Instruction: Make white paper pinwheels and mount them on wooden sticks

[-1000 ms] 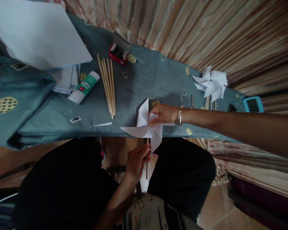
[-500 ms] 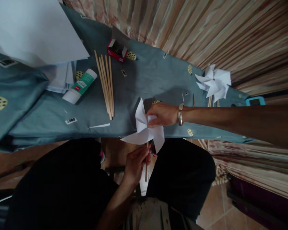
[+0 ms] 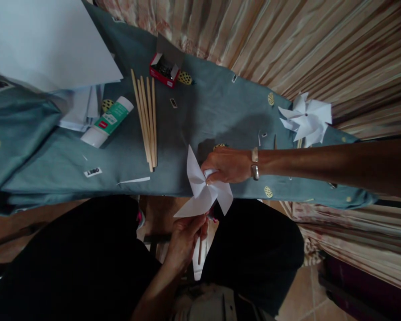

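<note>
"Where was the pinwheel (image 3: 203, 197)?"
"Just beyond the left hand (image 3: 187, 234), which was closed round its stick (image 3: 199, 252); the right hand (image 3: 229, 165) pinched its middle"
"Fragile?"
"Probably light, easily creased: best held by the stiffer stick"

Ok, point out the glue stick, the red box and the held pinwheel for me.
Glue stick (image 3: 108, 121): head view, on its label.
Red box (image 3: 162, 78): head view, on its front wall.
Held pinwheel (image 3: 200, 199): head view, on its lower-left blade.

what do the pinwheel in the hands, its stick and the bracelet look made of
Pinwheel: matte white paper, most likely, from the thin, sharp-edged blades. Stick: probably bare wood, matte, from its plain tan-brown colour. Bracelet: apparently polished metal, silver-toned, from its bright highlights; solid or plated, I can't tell.
</note>
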### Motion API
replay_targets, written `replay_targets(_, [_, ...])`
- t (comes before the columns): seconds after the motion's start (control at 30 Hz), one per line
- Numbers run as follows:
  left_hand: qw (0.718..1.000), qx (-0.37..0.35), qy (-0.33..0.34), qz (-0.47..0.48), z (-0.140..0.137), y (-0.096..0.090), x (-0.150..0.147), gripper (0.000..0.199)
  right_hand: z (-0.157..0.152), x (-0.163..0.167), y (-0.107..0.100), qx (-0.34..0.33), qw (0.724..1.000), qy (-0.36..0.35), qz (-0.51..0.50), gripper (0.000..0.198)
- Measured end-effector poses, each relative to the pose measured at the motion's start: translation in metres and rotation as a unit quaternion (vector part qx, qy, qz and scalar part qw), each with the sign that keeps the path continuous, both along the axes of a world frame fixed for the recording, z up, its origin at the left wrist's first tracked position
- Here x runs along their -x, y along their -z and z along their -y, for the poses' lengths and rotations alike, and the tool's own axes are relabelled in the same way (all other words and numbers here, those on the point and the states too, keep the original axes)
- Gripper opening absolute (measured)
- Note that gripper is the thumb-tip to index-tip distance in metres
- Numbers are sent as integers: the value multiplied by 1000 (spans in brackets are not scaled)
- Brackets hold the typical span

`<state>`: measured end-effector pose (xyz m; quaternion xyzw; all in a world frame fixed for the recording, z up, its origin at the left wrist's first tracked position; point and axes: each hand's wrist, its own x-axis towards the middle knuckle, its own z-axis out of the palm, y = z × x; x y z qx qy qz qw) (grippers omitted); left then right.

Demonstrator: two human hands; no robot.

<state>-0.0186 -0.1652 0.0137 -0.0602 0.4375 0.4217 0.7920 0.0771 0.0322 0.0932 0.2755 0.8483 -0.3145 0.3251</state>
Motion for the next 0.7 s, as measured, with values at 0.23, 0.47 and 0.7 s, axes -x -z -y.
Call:
replay_targets(0.23, [1000,28,3,6,-1,1,0,40,4,-1,0,-7,999,31,-5,15])
replay_targets(0.47, [1000,4,13,-4,1,1,2,39,11,-4,-7,-7,995,99,16,21])
replay_targets(0.7, [1000,3,22,-18,2,2,2,39,18,-3,-8,-34,984,167,47,17])
